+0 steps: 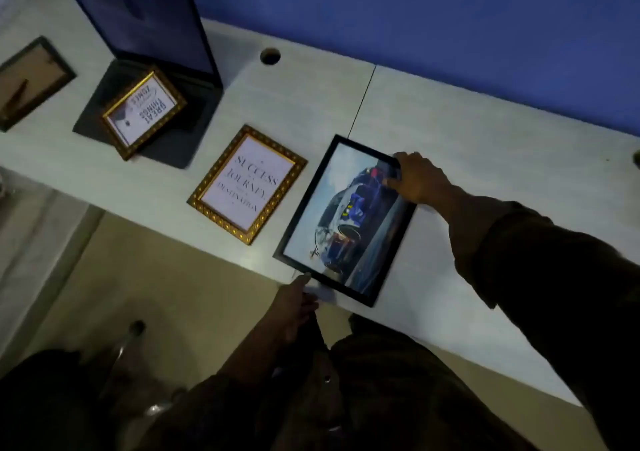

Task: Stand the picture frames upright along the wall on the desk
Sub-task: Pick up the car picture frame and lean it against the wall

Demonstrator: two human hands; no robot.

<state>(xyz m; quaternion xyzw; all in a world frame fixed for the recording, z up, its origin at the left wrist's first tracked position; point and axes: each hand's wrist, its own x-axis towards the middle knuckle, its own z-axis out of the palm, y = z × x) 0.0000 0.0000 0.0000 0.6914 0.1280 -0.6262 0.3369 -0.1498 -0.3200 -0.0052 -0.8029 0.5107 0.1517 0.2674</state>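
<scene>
A black-framed car picture lies flat near the front edge of the white desk. My right hand grips its far right corner, thumb on the glass. My left hand touches its near edge with the fingertips. Left of it a gold-framed "Success" print lies flat, face up. A smaller gold-framed print rests on the laptop's keyboard. At the far left a dark frame lies face down, its brown back showing. The blue wall runs behind the desk.
An open laptop stands at the back left with its dark screen up. A round cable hole sits near the wall, and a seam splits the desktop. Below the desk's front edge are the beige floor and a chair base.
</scene>
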